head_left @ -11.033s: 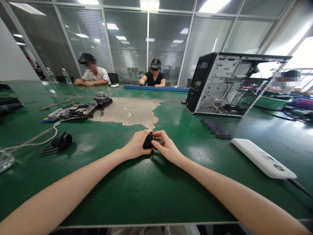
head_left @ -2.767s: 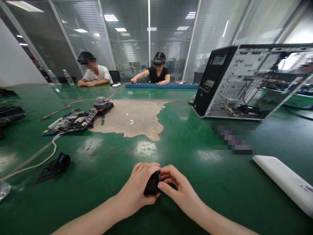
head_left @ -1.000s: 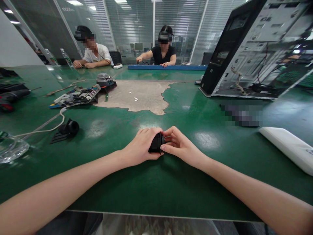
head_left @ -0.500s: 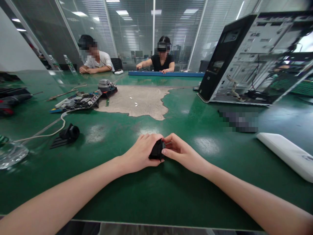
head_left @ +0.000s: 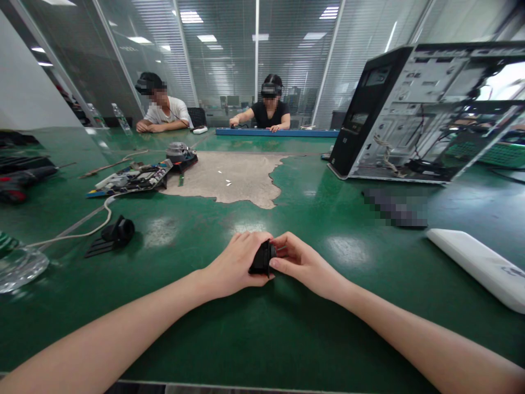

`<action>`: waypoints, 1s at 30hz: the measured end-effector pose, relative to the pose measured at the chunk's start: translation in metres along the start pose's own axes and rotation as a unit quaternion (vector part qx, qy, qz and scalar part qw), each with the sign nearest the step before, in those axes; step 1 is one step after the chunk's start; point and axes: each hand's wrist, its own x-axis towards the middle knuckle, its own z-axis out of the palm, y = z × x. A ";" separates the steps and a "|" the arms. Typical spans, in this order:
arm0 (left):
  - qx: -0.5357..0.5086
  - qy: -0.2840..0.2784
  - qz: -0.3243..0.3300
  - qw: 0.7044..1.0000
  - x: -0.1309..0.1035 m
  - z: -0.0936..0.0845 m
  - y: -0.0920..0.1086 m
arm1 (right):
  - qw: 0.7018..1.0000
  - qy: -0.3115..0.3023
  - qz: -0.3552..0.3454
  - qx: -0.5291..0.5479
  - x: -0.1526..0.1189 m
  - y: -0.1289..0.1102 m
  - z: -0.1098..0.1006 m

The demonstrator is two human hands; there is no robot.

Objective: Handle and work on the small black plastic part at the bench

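Note:
A small black plastic part (head_left: 260, 259) with a flat flange on its right side is held just above or on the green table (head_left: 246, 339); its exact kind is not clear. My left hand (head_left: 233, 261) wraps round it from the left, fingers over the top and thumb below. From the right, my right hand (head_left: 301, 261) pinches the flange side between thumb and fingers. Some of the part is hidden behind the fingers. To the left lies another black plastic piece (head_left: 118, 231) with a round, ribbed end and a slatted base.
An opened computer case (head_left: 369, 120) stands at the right, a white box-like device (head_left: 476, 262) nearer me. A circuit board assembly (head_left: 135, 178), white cable (head_left: 77, 234) and clear bottle (head_left: 20, 265) lie left. Two people sit across the table, one at a long blue bar (head_left: 279, 132).
The whole view has shifted slightly, so the scene sits lower in the picture. Both hands keep their grip on the black part, with hardly any visible movement between them.

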 end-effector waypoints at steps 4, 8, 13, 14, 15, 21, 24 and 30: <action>-0.003 -0.007 0.001 1.000 0.000 -0.002 0.002 | 0.999 -0.005 -0.033 -0.013 -0.003 -0.002 -0.002; -0.002 -0.008 0.001 1.000 0.000 -0.003 0.003 | 1.000 0.013 -0.028 -0.007 -0.001 -0.003 -0.001; -0.001 -0.005 -0.002 1.000 0.000 -0.003 0.004 | 0.999 0.030 0.001 -0.019 0.001 -0.001 -0.001; -0.001 -0.004 -0.003 1.000 0.000 -0.003 0.004 | 1.000 0.022 0.003 -0.016 0.001 -0.001 -0.001; -0.001 -0.004 -0.003 1.000 0.000 -0.003 0.005 | 1.000 0.012 0.000 -0.013 -0.001 -0.002 -0.001; 0.000 -0.011 0.001 1.000 0.000 -0.005 0.006 | 0.999 -0.008 -0.035 -0.001 -0.006 -0.005 -0.002; -0.001 -0.008 0.002 1.000 0.000 -0.005 0.007 | 0.999 0.017 -0.030 -0.005 -0.003 -0.004 -0.002; -0.001 -0.001 0.004 1.000 0.000 -0.004 0.006 | 1.000 0.023 -0.006 -0.016 -0.001 -0.003 -0.001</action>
